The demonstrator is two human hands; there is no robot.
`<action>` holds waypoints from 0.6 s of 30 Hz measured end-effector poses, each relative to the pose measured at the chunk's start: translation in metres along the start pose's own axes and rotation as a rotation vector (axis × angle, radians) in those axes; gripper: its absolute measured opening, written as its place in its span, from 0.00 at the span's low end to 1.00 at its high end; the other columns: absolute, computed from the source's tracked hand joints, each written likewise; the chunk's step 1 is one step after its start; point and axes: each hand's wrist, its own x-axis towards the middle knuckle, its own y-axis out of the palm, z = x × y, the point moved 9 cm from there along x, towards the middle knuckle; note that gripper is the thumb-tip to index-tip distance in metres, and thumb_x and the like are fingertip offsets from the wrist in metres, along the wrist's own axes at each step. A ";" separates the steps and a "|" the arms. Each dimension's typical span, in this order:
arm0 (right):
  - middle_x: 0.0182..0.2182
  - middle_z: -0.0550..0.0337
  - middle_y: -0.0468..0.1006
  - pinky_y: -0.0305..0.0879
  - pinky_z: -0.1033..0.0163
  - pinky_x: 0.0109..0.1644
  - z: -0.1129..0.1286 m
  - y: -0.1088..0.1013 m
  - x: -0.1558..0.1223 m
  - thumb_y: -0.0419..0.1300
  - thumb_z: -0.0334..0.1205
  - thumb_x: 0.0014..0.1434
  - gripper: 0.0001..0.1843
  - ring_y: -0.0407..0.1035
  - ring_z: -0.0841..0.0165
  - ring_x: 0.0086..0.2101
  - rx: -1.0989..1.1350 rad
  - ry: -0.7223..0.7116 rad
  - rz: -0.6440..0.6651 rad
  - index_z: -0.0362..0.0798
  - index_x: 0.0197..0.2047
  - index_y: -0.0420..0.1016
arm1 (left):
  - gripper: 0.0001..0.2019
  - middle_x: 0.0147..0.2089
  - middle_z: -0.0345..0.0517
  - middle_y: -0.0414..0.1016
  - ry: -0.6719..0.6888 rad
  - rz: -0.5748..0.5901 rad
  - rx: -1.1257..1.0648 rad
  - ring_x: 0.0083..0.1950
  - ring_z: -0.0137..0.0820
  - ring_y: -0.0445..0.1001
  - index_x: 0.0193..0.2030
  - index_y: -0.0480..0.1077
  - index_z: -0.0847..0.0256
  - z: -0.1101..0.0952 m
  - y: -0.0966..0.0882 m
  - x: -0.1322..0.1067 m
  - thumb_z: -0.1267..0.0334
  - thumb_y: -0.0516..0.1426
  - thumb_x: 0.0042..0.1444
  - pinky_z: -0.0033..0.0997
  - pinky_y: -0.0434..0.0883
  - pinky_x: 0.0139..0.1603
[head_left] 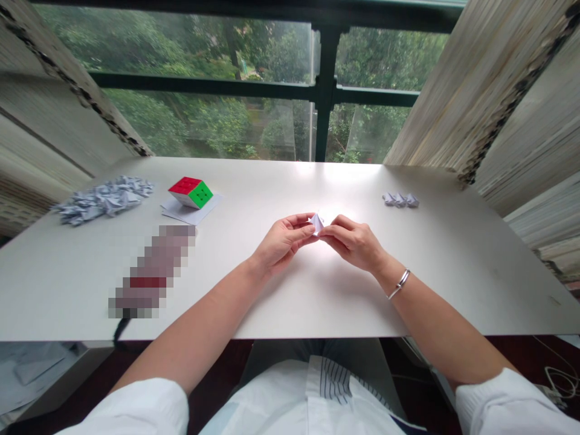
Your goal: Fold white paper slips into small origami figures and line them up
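Note:
A small folded white paper piece (pixel 317 224) is held up between both hands over the middle of the table. My left hand (pixel 286 243) pinches it from the left, thumb in front and fingers behind. From the right, my right hand (pixel 352 243) grips its lower right corner between thumb and fingertips. The paper has pointed tips and creased faces; its lower edge is partly covered by the fingers. Off to the right, several similar folded paper pieces (pixel 400 200) lie joined or lined up in a short row.
On the left of the white table (pixel 435 260) lies a pile of folded papers (pixel 106 199). Beside it, a Rubik's cube (pixel 191 192) rests on white paper sheets (pixel 174 212). A blurred-out long object (pixel 154 272) lies nearer me. Window and curtains border the far edge.

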 end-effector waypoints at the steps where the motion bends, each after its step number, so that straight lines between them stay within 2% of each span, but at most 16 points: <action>1: 0.36 0.56 0.73 0.61 0.65 0.32 0.000 0.000 0.001 0.52 0.43 0.69 0.13 0.66 0.71 0.29 0.004 0.015 0.000 0.51 0.45 0.77 | 0.19 0.42 0.48 0.80 0.008 -0.005 -0.011 0.43 0.30 0.77 0.45 0.78 0.63 0.000 0.000 0.000 0.67 0.71 0.44 0.33 0.73 0.51; 5: 0.36 0.56 0.72 0.60 0.66 0.30 0.001 0.001 0.002 0.52 0.39 0.68 0.11 0.63 0.73 0.27 0.045 0.077 -0.020 0.50 0.43 0.76 | 0.19 0.40 0.47 0.80 0.047 -0.038 -0.023 0.41 0.29 0.77 0.44 0.78 0.63 -0.001 0.002 -0.001 0.69 0.71 0.42 0.33 0.72 0.50; 8: 0.33 0.59 0.69 0.60 0.66 0.29 -0.001 -0.001 0.001 0.55 0.39 0.66 0.08 0.62 0.73 0.25 0.139 0.137 -0.087 0.50 0.42 0.75 | 0.19 0.40 0.46 0.80 0.084 -0.061 -0.005 0.40 0.29 0.77 0.43 0.78 0.63 -0.003 0.002 -0.002 0.68 0.71 0.41 0.33 0.72 0.48; 11: 0.31 0.60 0.68 0.62 0.66 0.30 -0.006 -0.002 0.000 0.57 0.41 0.65 0.07 0.62 0.74 0.25 0.258 0.199 -0.156 0.51 0.39 0.75 | 0.19 0.40 0.47 0.80 0.107 -0.072 0.019 0.40 0.29 0.77 0.43 0.78 0.63 -0.006 0.002 -0.003 0.68 0.71 0.41 0.32 0.72 0.47; 14: 0.32 0.61 0.69 0.64 0.65 0.29 -0.011 -0.002 -0.001 0.59 0.44 0.64 0.07 0.65 0.73 0.26 0.377 0.264 -0.202 0.51 0.41 0.73 | 0.21 0.39 0.47 0.80 0.128 -0.075 0.041 0.40 0.29 0.77 0.44 0.78 0.63 -0.009 0.002 -0.004 0.68 0.71 0.40 0.32 0.72 0.47; 18: 0.31 0.61 0.73 0.66 0.65 0.29 -0.017 0.003 -0.002 0.61 0.48 0.61 0.11 0.67 0.71 0.28 0.495 0.380 -0.215 0.51 0.42 0.70 | 0.21 0.38 0.47 0.80 0.149 -0.065 0.062 0.40 0.30 0.77 0.44 0.78 0.63 -0.013 0.003 -0.004 0.67 0.71 0.41 0.33 0.72 0.46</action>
